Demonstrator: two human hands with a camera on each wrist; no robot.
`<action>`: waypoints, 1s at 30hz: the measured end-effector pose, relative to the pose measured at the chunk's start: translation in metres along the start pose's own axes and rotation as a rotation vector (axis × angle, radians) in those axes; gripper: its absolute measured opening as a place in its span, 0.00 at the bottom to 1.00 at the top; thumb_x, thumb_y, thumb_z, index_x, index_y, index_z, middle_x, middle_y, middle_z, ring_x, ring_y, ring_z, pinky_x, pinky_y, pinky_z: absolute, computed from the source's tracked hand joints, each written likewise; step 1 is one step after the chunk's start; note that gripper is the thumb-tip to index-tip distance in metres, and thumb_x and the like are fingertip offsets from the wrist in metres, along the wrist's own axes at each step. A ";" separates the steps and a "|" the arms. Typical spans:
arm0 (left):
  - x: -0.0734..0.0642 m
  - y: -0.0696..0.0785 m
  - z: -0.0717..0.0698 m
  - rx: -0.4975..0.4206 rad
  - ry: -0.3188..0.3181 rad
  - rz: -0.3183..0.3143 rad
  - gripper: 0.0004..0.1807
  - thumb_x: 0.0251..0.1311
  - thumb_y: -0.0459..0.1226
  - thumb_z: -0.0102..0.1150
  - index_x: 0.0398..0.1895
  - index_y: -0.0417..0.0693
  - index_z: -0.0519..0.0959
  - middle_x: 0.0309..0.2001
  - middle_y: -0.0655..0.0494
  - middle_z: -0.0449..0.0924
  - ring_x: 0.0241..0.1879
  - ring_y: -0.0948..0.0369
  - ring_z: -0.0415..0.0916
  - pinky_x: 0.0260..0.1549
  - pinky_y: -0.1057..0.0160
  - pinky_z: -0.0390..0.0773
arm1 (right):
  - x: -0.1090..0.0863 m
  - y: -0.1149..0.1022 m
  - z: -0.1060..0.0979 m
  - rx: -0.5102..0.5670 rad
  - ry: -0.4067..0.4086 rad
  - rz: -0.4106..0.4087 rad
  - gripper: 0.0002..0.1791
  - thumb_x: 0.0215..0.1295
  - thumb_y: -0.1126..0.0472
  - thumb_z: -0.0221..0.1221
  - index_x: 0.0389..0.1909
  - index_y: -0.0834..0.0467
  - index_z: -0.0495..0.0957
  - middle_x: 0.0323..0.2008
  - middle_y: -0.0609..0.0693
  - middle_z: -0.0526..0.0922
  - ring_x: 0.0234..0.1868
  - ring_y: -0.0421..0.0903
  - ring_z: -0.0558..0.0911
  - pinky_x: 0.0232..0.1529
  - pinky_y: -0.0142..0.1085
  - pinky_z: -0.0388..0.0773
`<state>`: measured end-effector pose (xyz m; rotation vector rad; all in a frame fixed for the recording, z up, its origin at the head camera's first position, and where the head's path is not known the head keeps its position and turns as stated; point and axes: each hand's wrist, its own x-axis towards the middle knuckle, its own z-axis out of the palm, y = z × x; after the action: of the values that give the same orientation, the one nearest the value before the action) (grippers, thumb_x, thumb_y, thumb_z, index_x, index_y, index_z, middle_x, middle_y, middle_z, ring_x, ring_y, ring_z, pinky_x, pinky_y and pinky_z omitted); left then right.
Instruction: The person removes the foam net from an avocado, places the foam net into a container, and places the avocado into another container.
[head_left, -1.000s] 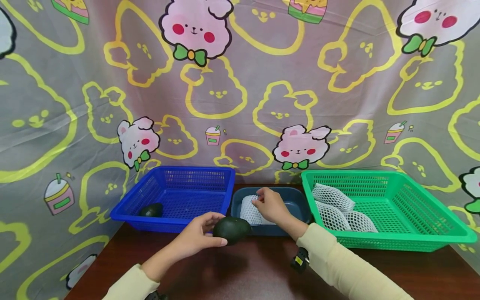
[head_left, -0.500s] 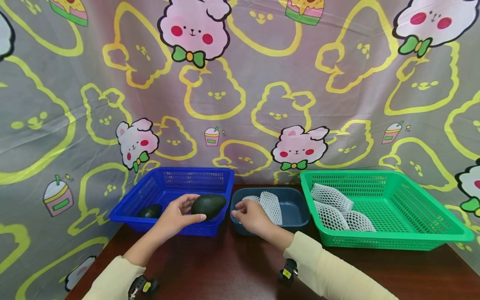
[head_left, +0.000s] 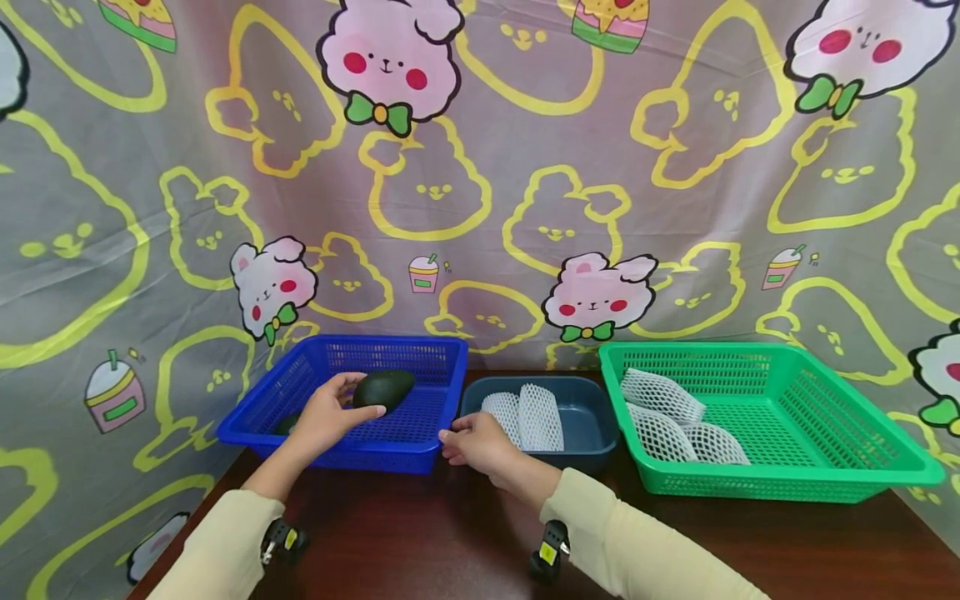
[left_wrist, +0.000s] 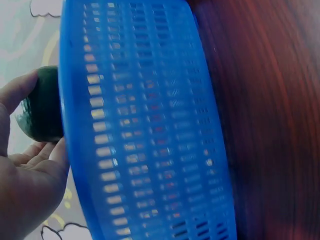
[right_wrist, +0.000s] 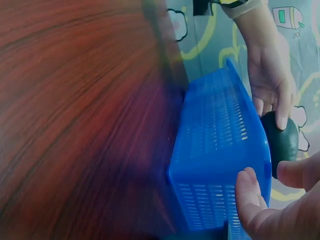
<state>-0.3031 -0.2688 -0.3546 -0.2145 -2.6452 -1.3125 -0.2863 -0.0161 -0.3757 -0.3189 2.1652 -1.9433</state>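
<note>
Over the blue basket (head_left: 420, 446), my left hand (head_left: 324, 422) holds a dark green avocado (head_left: 384, 392) between thumb and fingers, above the basket floor. In the left wrist view the avocado (left_wrist: 42, 107) shows partly behind the basket's rim. A second avocado (head_left: 286, 425) lies in the basket's left end, mostly hidden by my left hand. My right hand (head_left: 480, 444) is at the basket's front right corner, thumb and fingers apart on either side of the rim; whether they touch it I cannot tell. It holds nothing else.
A dark blue-grey tray (head_left: 588, 417) stands between the baskets, with white foam net sleeves (head_left: 542, 417) in it. To the right, a green basket (head_left: 757, 483) holds several netted pieces (head_left: 663, 396). Behind hangs a patterned curtain (head_left: 480, 208); all stand on a dark wooden table (head_left: 420, 533).
My left hand has carried the avocado from in front of the tray, up and left, over the blue basket. My right hand has moved left from the foam sleeves to the basket corner.
</note>
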 end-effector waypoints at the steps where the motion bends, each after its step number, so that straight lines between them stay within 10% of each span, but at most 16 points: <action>1: 0.002 -0.002 -0.001 0.013 0.006 -0.008 0.42 0.53 0.49 0.71 0.65 0.36 0.65 0.62 0.34 0.68 0.60 0.37 0.66 0.54 0.40 0.70 | 0.000 0.000 0.001 0.005 0.003 0.008 0.18 0.67 0.69 0.58 0.50 0.80 0.70 0.34 0.63 0.83 0.34 0.55 0.85 0.37 0.42 0.83; 30: 0.043 -0.050 -0.022 0.381 -0.068 -0.082 0.37 0.48 0.39 0.73 0.55 0.23 0.67 0.50 0.25 0.73 0.48 0.35 0.72 0.45 0.42 0.73 | 0.010 0.001 0.007 0.103 0.032 0.083 0.10 0.64 0.75 0.57 0.44 0.76 0.73 0.28 0.58 0.81 0.27 0.46 0.82 0.33 0.37 0.83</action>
<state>-0.3536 -0.3142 -0.3703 -0.0979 -2.9225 -0.8071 -0.2935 -0.0251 -0.3776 -0.1793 2.0535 -2.0174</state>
